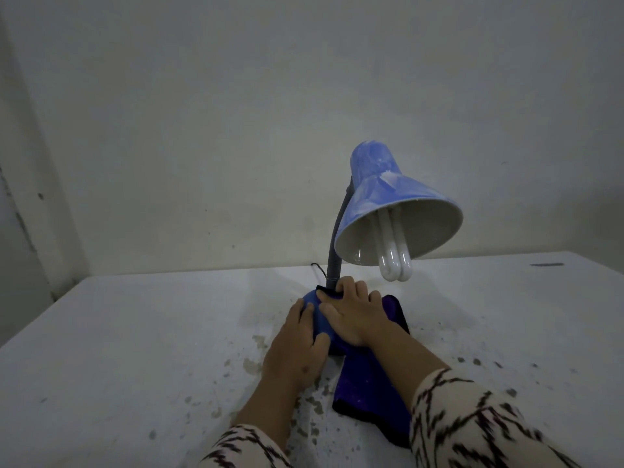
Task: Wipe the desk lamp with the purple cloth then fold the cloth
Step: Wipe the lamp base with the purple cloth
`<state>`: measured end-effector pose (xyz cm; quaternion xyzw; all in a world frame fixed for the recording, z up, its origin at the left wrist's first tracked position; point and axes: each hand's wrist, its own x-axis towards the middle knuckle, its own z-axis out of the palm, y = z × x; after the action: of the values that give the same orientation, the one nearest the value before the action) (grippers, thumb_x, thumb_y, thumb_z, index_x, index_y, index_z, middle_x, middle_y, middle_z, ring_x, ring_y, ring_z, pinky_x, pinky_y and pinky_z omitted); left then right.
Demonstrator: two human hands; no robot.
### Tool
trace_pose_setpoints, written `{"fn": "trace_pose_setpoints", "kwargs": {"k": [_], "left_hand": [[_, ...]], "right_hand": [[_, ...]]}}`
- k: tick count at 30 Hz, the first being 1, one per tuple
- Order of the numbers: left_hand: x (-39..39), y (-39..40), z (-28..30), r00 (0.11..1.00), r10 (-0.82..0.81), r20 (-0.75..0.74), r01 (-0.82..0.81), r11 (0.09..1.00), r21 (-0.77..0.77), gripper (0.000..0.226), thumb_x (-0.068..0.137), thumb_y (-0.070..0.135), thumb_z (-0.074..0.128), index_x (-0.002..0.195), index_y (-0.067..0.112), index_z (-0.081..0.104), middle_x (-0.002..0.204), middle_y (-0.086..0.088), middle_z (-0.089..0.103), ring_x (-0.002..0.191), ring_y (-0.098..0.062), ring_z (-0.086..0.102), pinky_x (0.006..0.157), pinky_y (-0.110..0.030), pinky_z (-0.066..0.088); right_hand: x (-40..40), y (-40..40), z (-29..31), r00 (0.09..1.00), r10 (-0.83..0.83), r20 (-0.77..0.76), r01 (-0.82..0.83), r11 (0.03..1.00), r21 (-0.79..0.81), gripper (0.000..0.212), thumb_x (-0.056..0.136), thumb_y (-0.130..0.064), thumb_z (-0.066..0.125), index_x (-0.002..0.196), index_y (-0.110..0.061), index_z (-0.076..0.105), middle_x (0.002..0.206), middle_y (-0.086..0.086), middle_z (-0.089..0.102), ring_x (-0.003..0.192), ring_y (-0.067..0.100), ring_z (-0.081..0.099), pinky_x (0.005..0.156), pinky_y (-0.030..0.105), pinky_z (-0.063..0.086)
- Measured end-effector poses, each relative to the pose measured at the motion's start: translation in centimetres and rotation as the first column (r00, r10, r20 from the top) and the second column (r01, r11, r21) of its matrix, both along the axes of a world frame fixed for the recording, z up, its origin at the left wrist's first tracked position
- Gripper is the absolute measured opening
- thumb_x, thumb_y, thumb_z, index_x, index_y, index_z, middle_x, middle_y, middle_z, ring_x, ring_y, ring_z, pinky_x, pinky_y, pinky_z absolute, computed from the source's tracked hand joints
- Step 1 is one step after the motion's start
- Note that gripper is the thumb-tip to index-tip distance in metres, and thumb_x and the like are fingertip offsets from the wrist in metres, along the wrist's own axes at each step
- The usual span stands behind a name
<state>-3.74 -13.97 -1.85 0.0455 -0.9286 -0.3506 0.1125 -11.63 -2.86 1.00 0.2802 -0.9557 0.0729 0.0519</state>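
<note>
A blue desk lamp stands on the white table, its dusty shade [381,190] tilted toward me on a grey gooseneck [337,238], with a white bulb [393,261] hanging out. My left hand [295,346] grips the left side of the round blue base [319,319]. My right hand [354,314] lies flat, pressing the purple cloth [368,383] onto the top of the base. The cloth drapes off the base toward me and trails on the table under my right forearm.
The white table [135,332] is stained with dark specks around the lamp and near me. A thin black cord [317,266] runs behind the base. A pale wall stands right behind the table. A dark mark [547,264] lies at far right.
</note>
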Motion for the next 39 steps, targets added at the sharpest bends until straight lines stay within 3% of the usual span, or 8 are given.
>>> {"fn": "trace_pose_setpoints", "kwargs": {"k": [4,7,11,18,23,28,32,39], "left_hand": [[0.0,0.0,0.1,1.000,-0.004,-0.007,0.004,1.000,0.008,0.060,0.093,0.024,0.037,0.148,0.015,0.014,0.158,0.002,0.006,0.141,-0.016,0.020,0.114,-0.037,0.027],[0.0,0.0,0.1,1.000,-0.001,-0.006,0.001,1.000,0.020,0.059,0.093,0.024,0.036,0.148,0.015,0.014,0.158,0.002,0.006,0.141,-0.015,0.020,0.115,-0.036,0.025],[0.0,-0.1,-0.1,1.000,-0.002,0.009,0.002,1.000,0.015,0.060,0.094,0.026,0.035,0.148,0.016,0.012,0.158,0.003,0.002,0.143,-0.015,0.015,0.116,-0.035,0.022],[-0.2,0.0,-0.5,1.000,-0.008,0.014,0.008,0.999,-0.033,0.063,0.094,0.029,0.035,0.149,0.015,0.007,0.158,0.002,-0.004,0.144,-0.015,0.008,0.115,-0.032,0.019],[-0.1,0.1,-0.4,1.000,0.000,0.013,0.001,0.999,-0.041,0.063,0.094,0.028,0.035,0.148,0.015,0.007,0.158,0.001,-0.003,0.144,-0.017,0.010,0.115,-0.033,0.020],[0.1,0.1,0.0,1.000,0.002,0.009,-0.002,0.999,-0.042,0.062,0.094,0.026,0.036,0.148,0.014,0.009,0.158,0.000,0.000,0.143,-0.017,0.015,0.115,-0.035,0.023],[0.3,0.0,0.0,1.000,-0.001,0.017,0.002,1.000,-0.028,0.061,0.094,0.026,0.036,0.148,0.015,0.010,0.158,0.001,0.000,0.143,-0.017,0.016,0.115,-0.035,0.024],[0.1,-0.2,-0.3,1.000,0.001,0.008,-0.001,1.000,-0.025,0.060,0.094,0.027,0.035,0.148,0.018,0.011,0.158,0.004,-0.001,0.143,-0.016,0.015,0.112,-0.031,0.021]], "right_hand": [[1.0,0.6,0.0,0.997,0.063,-0.040,-0.063,0.998,0.003,0.046,0.094,-0.042,0.026,0.140,-0.035,0.025,0.130,0.000,0.030,0.117,0.022,0.029,0.100,0.043,0.023],[1.8,2.7,-0.4,0.983,0.176,-0.047,-0.181,0.976,-0.121,0.044,0.093,-0.031,0.034,0.136,-0.038,0.036,0.126,-0.007,0.037,0.115,0.016,0.032,0.099,0.036,0.023],[1.8,4.9,-0.6,0.992,0.128,0.017,-0.119,0.953,-0.278,0.044,0.092,-0.018,0.040,0.134,-0.030,0.044,0.121,-0.004,0.041,0.113,0.017,0.033,0.102,0.031,0.028],[3.2,6.0,-1.0,0.986,0.166,-0.026,-0.165,0.928,-0.336,0.048,0.083,-0.007,0.049,0.129,-0.021,0.052,0.116,-0.002,0.046,0.109,0.016,0.037,0.097,0.016,0.024],[4.4,7.4,-1.2,0.962,0.263,-0.069,-0.271,0.931,-0.243,0.051,0.081,-0.012,0.038,0.128,-0.021,0.054,0.116,0.001,0.048,0.103,0.018,0.040,0.098,0.025,0.028],[4.4,5.8,-0.9,0.972,0.205,-0.117,-0.209,0.978,-0.015,0.059,0.082,-0.031,0.024,0.142,-0.029,0.029,0.127,-0.004,0.034,0.109,0.018,0.033,0.103,0.035,0.025],[4.4,4.2,-0.5,0.985,0.139,-0.100,-0.145,0.988,-0.051,0.050,0.091,-0.031,0.035,0.141,-0.028,0.031,0.129,-0.002,0.033,0.112,0.020,0.032,0.102,0.038,0.029],[4.6,7.6,-1.1,0.969,0.240,-0.065,-0.247,0.957,-0.149,0.046,0.090,-0.021,0.041,0.136,-0.029,0.043,0.128,-0.004,0.038,0.111,0.015,0.035,0.106,0.031,0.026]]}}
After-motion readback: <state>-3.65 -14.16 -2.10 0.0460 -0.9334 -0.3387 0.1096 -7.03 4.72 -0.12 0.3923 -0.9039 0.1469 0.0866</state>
